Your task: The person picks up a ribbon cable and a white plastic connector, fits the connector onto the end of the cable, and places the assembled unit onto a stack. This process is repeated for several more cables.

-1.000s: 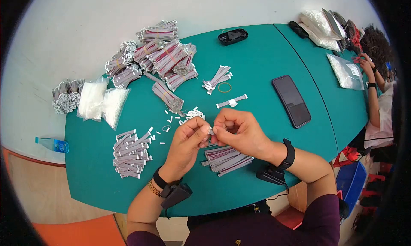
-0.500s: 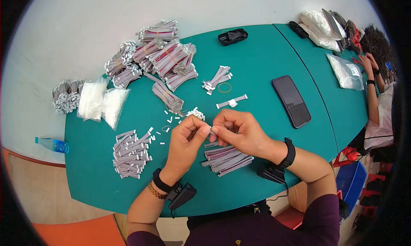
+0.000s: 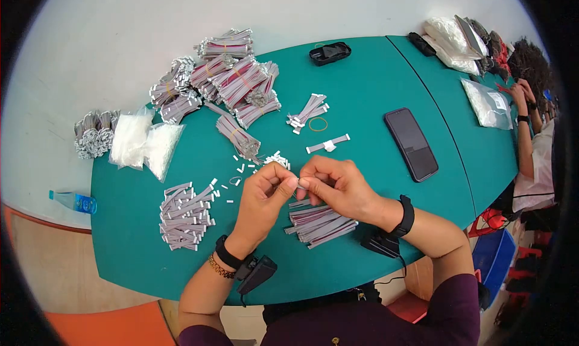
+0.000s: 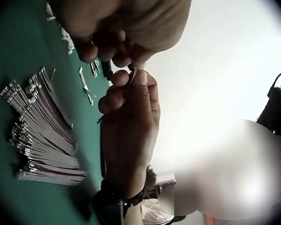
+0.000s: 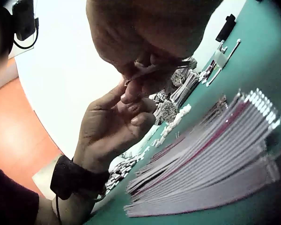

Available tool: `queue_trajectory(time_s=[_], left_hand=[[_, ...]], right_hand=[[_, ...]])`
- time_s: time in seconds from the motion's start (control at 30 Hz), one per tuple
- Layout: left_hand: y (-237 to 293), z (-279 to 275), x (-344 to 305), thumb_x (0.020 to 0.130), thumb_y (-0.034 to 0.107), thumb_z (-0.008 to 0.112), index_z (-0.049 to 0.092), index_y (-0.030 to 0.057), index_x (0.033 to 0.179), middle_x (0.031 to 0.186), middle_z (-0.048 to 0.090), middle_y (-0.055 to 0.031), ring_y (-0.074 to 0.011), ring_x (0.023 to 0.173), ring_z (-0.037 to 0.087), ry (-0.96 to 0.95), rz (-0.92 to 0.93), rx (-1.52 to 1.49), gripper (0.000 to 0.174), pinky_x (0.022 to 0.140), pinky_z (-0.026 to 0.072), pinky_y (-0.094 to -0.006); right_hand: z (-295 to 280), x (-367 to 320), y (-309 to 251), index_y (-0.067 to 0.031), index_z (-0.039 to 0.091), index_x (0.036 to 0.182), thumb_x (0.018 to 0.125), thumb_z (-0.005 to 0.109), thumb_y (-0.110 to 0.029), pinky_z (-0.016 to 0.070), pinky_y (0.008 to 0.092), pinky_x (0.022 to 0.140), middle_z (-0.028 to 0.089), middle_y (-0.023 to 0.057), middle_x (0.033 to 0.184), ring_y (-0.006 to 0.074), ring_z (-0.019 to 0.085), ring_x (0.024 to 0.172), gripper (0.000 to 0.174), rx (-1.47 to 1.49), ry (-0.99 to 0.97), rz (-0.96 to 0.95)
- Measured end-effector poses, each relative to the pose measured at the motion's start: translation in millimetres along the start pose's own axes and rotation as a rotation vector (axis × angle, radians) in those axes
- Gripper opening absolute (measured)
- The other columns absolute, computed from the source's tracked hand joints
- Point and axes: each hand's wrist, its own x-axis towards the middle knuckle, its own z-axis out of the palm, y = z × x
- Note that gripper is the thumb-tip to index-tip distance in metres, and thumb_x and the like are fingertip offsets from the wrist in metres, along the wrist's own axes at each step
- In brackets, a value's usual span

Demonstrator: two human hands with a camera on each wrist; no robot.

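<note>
In the head view, my left hand (image 3: 260,195) and right hand (image 3: 341,192) meet fingertip to fingertip above the green table. Between thumb and index finger, my right hand pinches a grey ribbon cable (image 5: 155,69), whose strip runs back under its fingers in the right wrist view. My left hand pinches a small white connector (image 3: 299,184) at the cable's end, mostly hidden by the fingertips. Below the right hand lies a bundle of grey ribbon cables (image 3: 322,226) with metal-tipped ends. A heap of loose white connectors (image 3: 277,160) sits just beyond the left fingers.
To the left lies a pile of cables with white ends (image 3: 186,218). Stacked cable bundles (image 3: 238,84) and bags of white pieces (image 3: 129,142) stand farther back. A phone (image 3: 411,144) lies right of the hands. Another person's hands (image 3: 522,93) work at the far right.
My left hand and wrist have turned slightly, and its wrist camera has swung a little to the right. Both hands keep their fingertips together. The other person's hands have shifted.
</note>
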Motion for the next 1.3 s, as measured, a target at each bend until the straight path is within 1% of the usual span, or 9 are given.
queue_trajectory(time_s=[0.1, 0.23, 0.43, 0.53, 0.7, 0.87, 1.0, 1.13, 1.3], left_hand=[[-8.3, -6.9, 4.4, 0.091, 0.018, 0.058, 0.054, 0.0048, 0.085, 0.072, 0.051, 0.0015, -0.0058, 0.063, 0.043, 0.064, 0.002, -0.091, 0.015, 0.058, 0.0344, -0.02], [0.4, -12.0, 8.5, 0.091, 0.018, 0.057, 0.056, 0.0035, 0.089, 0.075, 0.054, 0.0003, -0.0072, 0.066, 0.047, 0.075, -0.02, -0.078, 0.014, 0.06, 0.0392, -0.0213], [-2.1, -12.0, 9.1, 0.088, 0.015, 0.061, 0.06, 0.0011, 0.09, 0.077, 0.059, -0.0023, -0.0065, 0.065, 0.051, 0.07, 0.025, 0.009, 0.014, 0.059, 0.0419, -0.0207], [-3.5, -14.5, 9.5, 0.087, 0.013, 0.063, 0.061, 0.0005, 0.088, 0.077, 0.062, -0.0037, -0.0077, 0.066, 0.054, 0.101, 0.063, 0.034, 0.012, 0.059, 0.0436, -0.021], [-2.5, -16.5, 11.8, 0.085, 0.011, 0.065, 0.06, -0.0001, 0.09, 0.079, 0.063, -0.0078, -0.0114, 0.066, 0.057, 0.164, 0.06, -0.029, 0.013, 0.062, 0.0467, -0.0236], [-4.9, -11.5, 9.7, 0.084, 0.009, 0.065, 0.059, 0.0005, 0.093, 0.086, 0.065, -0.0094, -0.0133, 0.076, 0.061, 0.012, -0.079, -0.071, 0.014, 0.071, 0.0495, -0.0253], [-10.7, -3.7, 6.0, 0.083, 0.012, 0.067, 0.058, -0.0002, 0.099, 0.084, 0.063, -0.0047, -0.0093, 0.076, 0.058, -0.147, -0.064, 0.165, 0.022, 0.071, 0.0482, -0.0223], [-1.6, -9.2, 8.8, 0.085, 0.014, 0.064, 0.057, 0.0014, 0.101, 0.089, 0.062, -0.0028, -0.0089, 0.078, 0.056, -0.005, -0.019, 0.064, 0.021, 0.069, 0.0454, -0.0226], [-0.9, -6.8, 6.5, 0.085, 0.013, 0.065, 0.06, 0.0004, 0.094, 0.083, 0.061, -0.0018, -0.0064, 0.068, 0.051, 0.079, 0.024, 0.018, 0.016, 0.061, 0.0413, -0.0201]], right_hand=[[-5.1, 3.6, 5.7, -0.0007, 0.055, 0.086, 0.089, 0.058, -0.011, 0.0402, 0.0207, 0.052, 0.059, 0.0009, 0.067, 0.0038, 0.051, 0.059, 0.011, -0.038, 0.009, 0.023], [-8.8, 5.5, -0.5, -0.0017, 0.058, 0.084, 0.088, 0.06, -0.011, 0.0361, 0.0202, 0.05, 0.058, -0.0004, 0.064, 0.0028, 0.049, 0.058, 0.01, -0.059, 0.039, 0.04], [-8.5, 5.4, 4.7, -0.0021, 0.058, 0.085, 0.089, 0.06, -0.011, 0.0371, 0.0185, 0.052, 0.06, -0.0008, 0.069, 0.0025, 0.05, 0.061, 0.01, -0.026, -0.015, 0.041], [-10.4, 4.8, -4.1, -0.0002, 0.057, 0.083, 0.088, 0.06, -0.011, 0.04, 0.0195, 0.054, 0.06, 0.0004, 0.067, 0.0031, 0.051, 0.061, 0.013, -0.167, -0.016, 0.034], [-16.5, 10.6, 0.5, -0.0019, 0.059, 0.085, 0.087, 0.061, -0.01, 0.0435, 0.0203, 0.057, 0.062, 0.0021, 0.072, 0.0054, 0.054, 0.064, 0.009, 0.075, 0.078, 0.017], [-24.3, 15.7, 7.6, -0.002, 0.059, 0.088, 0.088, 0.061, -0.011, 0.0451, 0.0214, 0.059, 0.065, 0.0061, 0.079, 0.0096, 0.058, 0.067, 0.009, 0.338, 0.16, -0.041], [-15.4, 12.6, 4.5, -0.0017, 0.058, 0.087, 0.089, 0.059, -0.013, 0.0444, 0.0209, 0.059, 0.065, 0.0052, 0.079, 0.0075, 0.056, 0.067, 0.012, 0.231, 0.143, -0.045], [-9.7, 7.2, 6.9, -0.001, 0.059, 0.086, 0.09, 0.058, -0.013, 0.0413, 0.0187, 0.055, 0.064, 0.0019, 0.075, 0.003, 0.054, 0.064, 0.013, 0.181, 0.05, 0.006], [-4.7, 5.2, 2.8, -0.0004, 0.059, 0.085, 0.09, 0.058, -0.012, 0.0392, 0.0178, 0.054, 0.064, 0.0016, 0.073, 0.0017, 0.053, 0.063, 0.013, 0.074, -0.016, 0.079]])
